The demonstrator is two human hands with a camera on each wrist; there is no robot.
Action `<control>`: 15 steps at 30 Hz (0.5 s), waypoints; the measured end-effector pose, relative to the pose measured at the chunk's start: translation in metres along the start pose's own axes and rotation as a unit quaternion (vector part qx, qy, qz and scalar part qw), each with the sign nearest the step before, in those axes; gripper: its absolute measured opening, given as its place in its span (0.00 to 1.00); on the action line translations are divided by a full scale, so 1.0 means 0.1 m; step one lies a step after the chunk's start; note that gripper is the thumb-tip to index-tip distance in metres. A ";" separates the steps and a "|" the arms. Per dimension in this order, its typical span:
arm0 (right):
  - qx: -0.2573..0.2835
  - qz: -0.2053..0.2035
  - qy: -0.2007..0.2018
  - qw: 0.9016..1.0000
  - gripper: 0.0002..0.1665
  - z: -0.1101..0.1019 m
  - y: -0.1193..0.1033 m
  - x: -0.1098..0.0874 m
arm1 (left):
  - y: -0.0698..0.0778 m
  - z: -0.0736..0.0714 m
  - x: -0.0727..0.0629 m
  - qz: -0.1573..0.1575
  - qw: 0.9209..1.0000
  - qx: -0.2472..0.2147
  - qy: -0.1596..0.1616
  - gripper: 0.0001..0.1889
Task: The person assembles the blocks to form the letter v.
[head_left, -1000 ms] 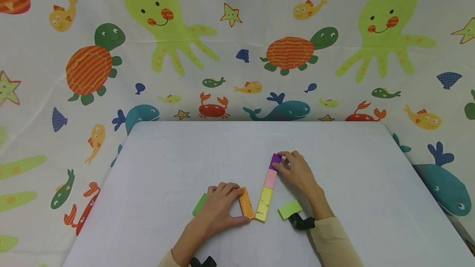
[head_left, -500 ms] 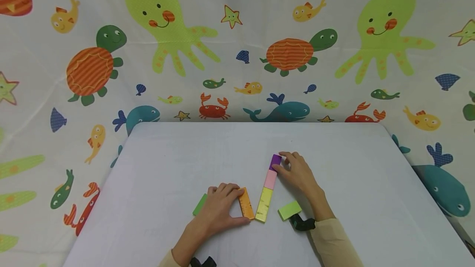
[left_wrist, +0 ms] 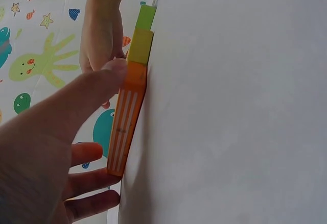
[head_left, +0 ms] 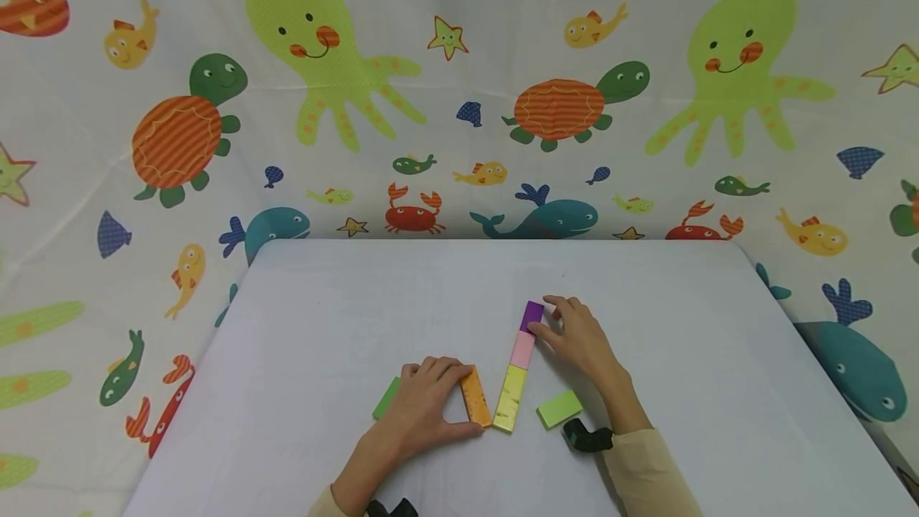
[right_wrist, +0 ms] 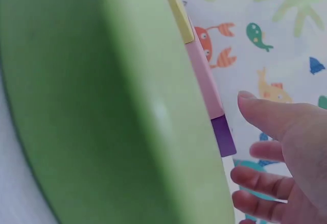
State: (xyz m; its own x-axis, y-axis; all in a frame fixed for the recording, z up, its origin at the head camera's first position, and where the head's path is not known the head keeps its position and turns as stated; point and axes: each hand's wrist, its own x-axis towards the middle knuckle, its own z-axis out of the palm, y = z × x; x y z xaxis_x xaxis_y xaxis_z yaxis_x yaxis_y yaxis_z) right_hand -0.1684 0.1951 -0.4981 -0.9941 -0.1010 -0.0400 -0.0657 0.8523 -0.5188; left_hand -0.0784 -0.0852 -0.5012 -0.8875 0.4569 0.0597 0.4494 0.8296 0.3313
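My left hand (head_left: 427, 399) pinches an orange block (head_left: 475, 397) lengthwise, thumb at its near end and fingertips at its far end. Beside it a yellow block (head_left: 508, 401), a pink block (head_left: 522, 351) and a purple block (head_left: 531, 316) form a slanted line, end to end. In the head view the two lines meet near the bottom like a V. My right hand (head_left: 583, 345) is beside the purple block, fingers loosely bent. The right wrist view shows a gap between its thumb and the purple block (right_wrist: 223, 136).
A lime green block (head_left: 559, 409) lies near my right wrist, looming large in the right wrist view. Another green block (head_left: 386, 399) is partly hidden behind my left hand. Black wrist cameras (head_left: 589, 436) sit on both wrists. A sea-animal curtain (head_left: 431, 102) hangs behind the white table (head_left: 359, 286).
My right hand has eased slightly to the right, its fingertips drawing off the purple block. My left hand and the blocks hold their places; the head view has tilted up a little.
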 end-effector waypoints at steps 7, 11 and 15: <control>-0.010 -0.003 0.002 1.000 0.43 -0.04 0.01 -0.04 | 0.00 -0.01 0.00 0.000 1.000 -0.008 -0.002 0.42; -0.019 -0.006 0.002 1.000 0.45 -0.07 0.01 -0.08 | 0.00 -0.01 0.00 -0.003 1.000 -0.011 -0.006 0.43; -0.026 -0.007 0.004 1.000 0.45 -0.08 0.01 -0.12 | 0.00 -0.01 -0.01 -0.005 1.000 -0.012 -0.008 0.43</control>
State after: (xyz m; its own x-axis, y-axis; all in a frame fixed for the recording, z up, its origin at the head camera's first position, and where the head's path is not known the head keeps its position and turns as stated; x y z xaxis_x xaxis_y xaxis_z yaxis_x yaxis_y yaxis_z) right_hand -0.1573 0.2013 -0.4913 -0.9937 -0.1089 -0.0274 -0.0829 0.8766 -0.4740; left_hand -0.0778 -0.0855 -0.5002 -0.8898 0.4545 0.0416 0.4385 0.8258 0.3547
